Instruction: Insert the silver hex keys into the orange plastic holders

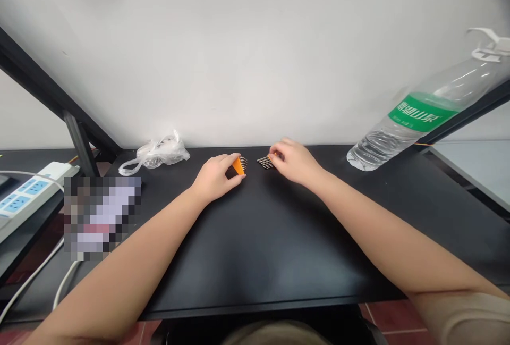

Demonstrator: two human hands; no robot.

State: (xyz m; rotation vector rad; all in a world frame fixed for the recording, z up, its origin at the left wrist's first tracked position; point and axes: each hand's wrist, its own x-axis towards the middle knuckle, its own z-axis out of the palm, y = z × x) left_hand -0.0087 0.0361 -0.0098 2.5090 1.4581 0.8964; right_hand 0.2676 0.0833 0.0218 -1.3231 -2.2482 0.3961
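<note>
Toward the back of the black table (239, 249), my left hand (215, 176) pinches an orange holder (238, 167) between thumb and fingers. Several curved metal prongs stick out of its right side. A short gap to the right, my right hand (294, 160) has its fingers closed on a second piece, a row of thin metal rods (264, 162) pointing left. A bit of orange shows at my right fingertips, and the rest of that piece is hidden by the hand. The exact kind of both pieces is too small to tell.
A crumpled clear plastic bag (159, 152) lies at the back left. Nearer is a blurred-out device (107, 212) with a white cable. A white power strip (30, 196) sits far left. A large water bottle (402, 116) stands right. A white wall (247, 58) closes the back.
</note>
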